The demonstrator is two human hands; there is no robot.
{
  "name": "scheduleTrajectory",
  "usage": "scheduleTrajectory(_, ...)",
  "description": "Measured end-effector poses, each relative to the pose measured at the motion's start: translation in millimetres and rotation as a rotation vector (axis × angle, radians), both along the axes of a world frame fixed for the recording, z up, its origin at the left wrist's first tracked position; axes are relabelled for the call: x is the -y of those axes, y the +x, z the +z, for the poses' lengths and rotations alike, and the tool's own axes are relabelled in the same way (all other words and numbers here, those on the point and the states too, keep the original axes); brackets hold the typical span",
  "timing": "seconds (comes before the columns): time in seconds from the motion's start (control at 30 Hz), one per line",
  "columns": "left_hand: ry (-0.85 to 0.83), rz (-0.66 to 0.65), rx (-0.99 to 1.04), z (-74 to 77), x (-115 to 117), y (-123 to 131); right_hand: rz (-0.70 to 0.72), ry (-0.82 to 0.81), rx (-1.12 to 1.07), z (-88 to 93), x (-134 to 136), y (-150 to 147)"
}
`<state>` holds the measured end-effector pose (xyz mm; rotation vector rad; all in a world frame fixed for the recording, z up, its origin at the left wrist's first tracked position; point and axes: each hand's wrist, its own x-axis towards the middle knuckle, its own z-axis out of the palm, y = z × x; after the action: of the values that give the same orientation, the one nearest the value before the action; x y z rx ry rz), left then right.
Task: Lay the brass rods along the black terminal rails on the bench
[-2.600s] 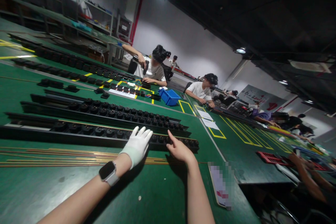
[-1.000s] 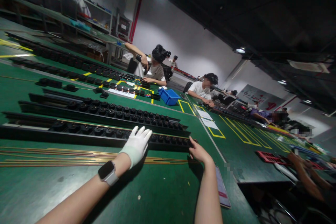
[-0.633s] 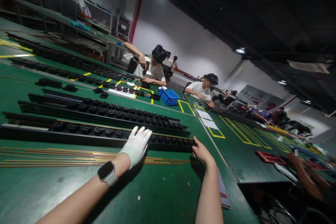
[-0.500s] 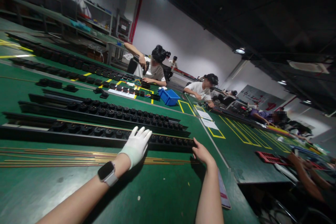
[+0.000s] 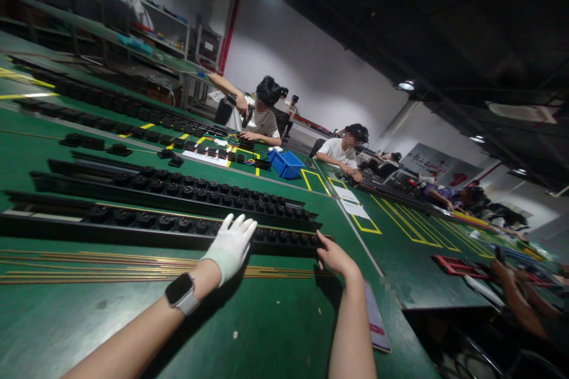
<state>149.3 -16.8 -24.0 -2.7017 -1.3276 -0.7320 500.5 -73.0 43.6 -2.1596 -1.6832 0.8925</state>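
Observation:
A long black channel rail [image 5: 146,234] with a row of black round parts [image 5: 200,225] inside lies across the green table in front of me. My left hand [image 5: 233,249], in a white glove and with a watch at the wrist, rests on the rail with its fingers stretched out. Near the rail's right end is my right hand [image 5: 335,257], bare. Its index finger reaches onto the round parts, while the other fingers are bent and partly hidden. A thin brass-coloured rod [image 5: 164,212] runs along the top of the row.
Several loose brass-coloured rods [image 5: 111,266] lie on the near side of the rail. Behind it are more black rails [image 5: 178,194] and a blue bin [image 5: 285,164]. A phone-like flat device [image 5: 376,323] lies beside my right forearm. Co-workers [image 5: 267,112] sit across the table.
My right hand has shifted a little left along the rail, exposing more of its right end. The left hand stays in place.

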Motion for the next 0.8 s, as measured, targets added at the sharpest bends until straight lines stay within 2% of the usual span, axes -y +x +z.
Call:
scheduleTrajectory(0.5,-0.011,0.002,0.002,5.3,3,0,0.138,0.027,0.044,4.7,-6,-40)
scheduleTrajectory(0.8,-0.029,0.009,-0.011,6.5,3,-1,0.217,0.027,0.227,11.0,-9,-72)
